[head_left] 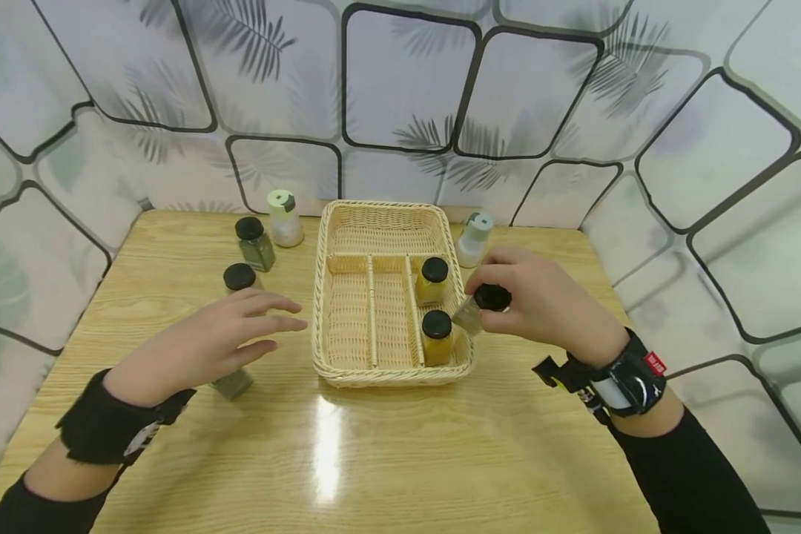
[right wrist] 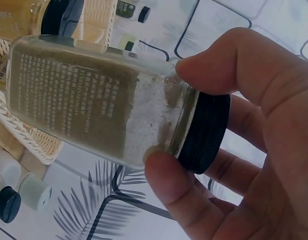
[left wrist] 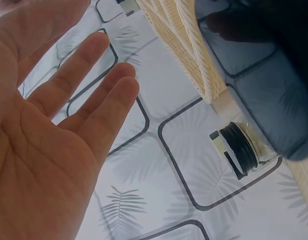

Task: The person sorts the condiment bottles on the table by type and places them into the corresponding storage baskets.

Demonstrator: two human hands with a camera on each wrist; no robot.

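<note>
Wicker basket, holding yellow jars, perhaps touching right hand's jar.

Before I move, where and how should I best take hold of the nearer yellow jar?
Probably by its black lid, from above: the nearer yellow jar stands upright in the basket, lid uppermost, while divider and outer wall flank its body.

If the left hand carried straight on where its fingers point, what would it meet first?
Probably the left rim of the rectangular cream woven wicker basket, just ahead of the bare left hand. Height is hard to judge, so the hand might pass over that rim.
</note>
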